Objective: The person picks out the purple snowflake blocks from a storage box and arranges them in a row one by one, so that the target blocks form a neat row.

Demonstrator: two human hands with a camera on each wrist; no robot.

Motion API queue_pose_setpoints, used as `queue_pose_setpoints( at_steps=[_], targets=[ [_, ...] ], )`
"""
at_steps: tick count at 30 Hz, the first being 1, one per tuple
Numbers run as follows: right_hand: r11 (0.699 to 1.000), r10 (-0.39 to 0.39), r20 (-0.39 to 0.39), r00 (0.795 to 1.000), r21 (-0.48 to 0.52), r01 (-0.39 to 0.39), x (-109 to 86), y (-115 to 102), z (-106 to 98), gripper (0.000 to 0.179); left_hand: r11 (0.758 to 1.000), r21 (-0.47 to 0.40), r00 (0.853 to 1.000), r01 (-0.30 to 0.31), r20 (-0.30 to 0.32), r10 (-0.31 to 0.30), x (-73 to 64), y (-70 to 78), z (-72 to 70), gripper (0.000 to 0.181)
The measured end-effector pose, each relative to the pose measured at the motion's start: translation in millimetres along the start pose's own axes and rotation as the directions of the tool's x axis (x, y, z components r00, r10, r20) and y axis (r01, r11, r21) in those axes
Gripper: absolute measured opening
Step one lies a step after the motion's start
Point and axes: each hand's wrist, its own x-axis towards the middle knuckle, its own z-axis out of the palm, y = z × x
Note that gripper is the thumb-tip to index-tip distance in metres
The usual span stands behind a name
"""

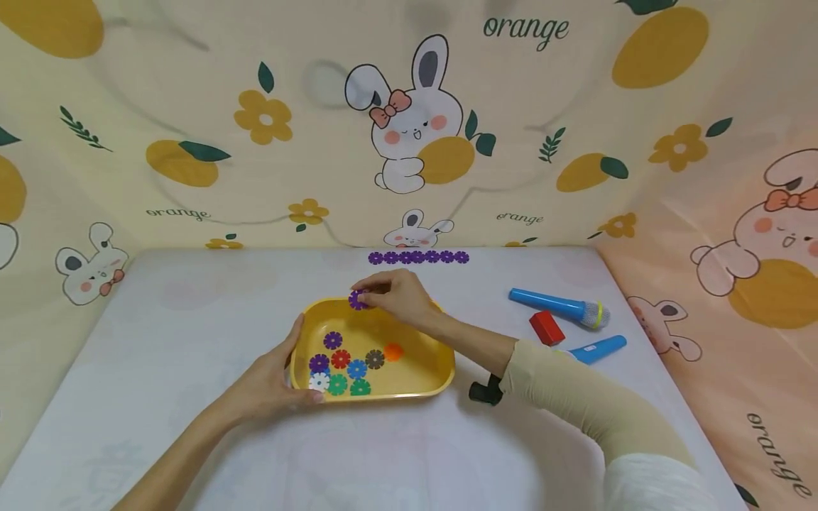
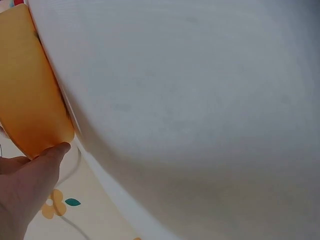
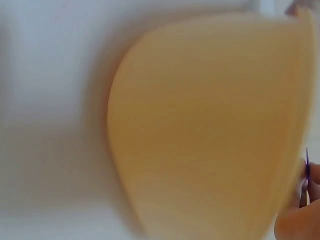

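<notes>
A yellow plastic tray (image 1: pixel 415 376) stands at the middle of the white table, with several snowflake building discs in it. My left hand (image 1: pixel 265 383) grips its left end, thumb at the front rim; in the left wrist view that hand (image 2: pixel 32 187) holds the tray's outer wall (image 2: pixel 35 80). Above the tray's back rim, my right hand (image 1: pixel 402 297) pinches a purple snowflake disc (image 1: pixel 355 301). Inside lie purple (image 1: pixel 332 341), red (image 1: pixel 341 359), blue (image 1: pixel 356 369), brown (image 1: pixel 375 359), orange (image 1: pixel 393 352), white (image 1: pixel 319 382) and green (image 1: pixel 337 385) discs, some overlapping.
Purple discs (image 1: pixel 418 257) form a straight row near the table's back edge. To the right lie a blue toy microphone (image 1: pixel 556 304), a red block (image 1: pixel 546 328) and another blue object (image 1: pixel 599 348), partly behind the right arm. Printed cloth (image 1: pixel 332 163) hangs behind the table.
</notes>
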Motion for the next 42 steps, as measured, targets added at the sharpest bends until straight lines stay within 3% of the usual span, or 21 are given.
queue_pose_setpoints(
  at_steps=[11,19,25,30,33,37,42],
  targets=[
    [0.993,0.116,-0.105,0.988,-0.024,-0.119,-1.1,22,-73,0.032,1.0,0.006,1.0,0.022,0.003,-0.022,0.9,1.2,0.2,0.132],
    [0.989,0.137,-0.165,0.977,-0.029,-0.144,0.9,55,-120,0.039,1.0,-0.005,0.999,0.031,0.008,-0.031,0.8,2.6,-0.7,0.133],
    [0.977,0.214,-0.18,0.96,0.025,-0.213,6.1,83,-152,0.038,1.0,-0.012,1.0,0.009,0.004,-0.009,0.5,1.4,-0.5,0.132],
    [0.958,0.272,-0.2,0.941,-0.038,-0.285,12.7,103,-174,0.039,1.0,-0.014,1.0,0.016,0.003,-0.016,-0.4,0.4,-0.5,0.131],
    [0.933,0.305,-0.233,0.923,-0.12,-0.339,14.9,118,-183,0.04,1.0,-0.02,1.0,0.012,0.001,-0.012,-1.5,-0.1,-0.1,0.13],
    [0.894,0.309,-0.261,0.914,-0.248,-0.373,16.1,133,-193,0.04,1.0,-0.007,1.0,0.007,-0.009,-0.007,-1.3,-0.3,0.4,0.13],
    [0.878,0.342,-0.275,0.899,-0.247,-0.409,16.2,144,-199,0.036,1.0,-0.008,1.0,0.026,-0.01,-0.026,0.2,-0.6,0.7,0.131]
  ],
)
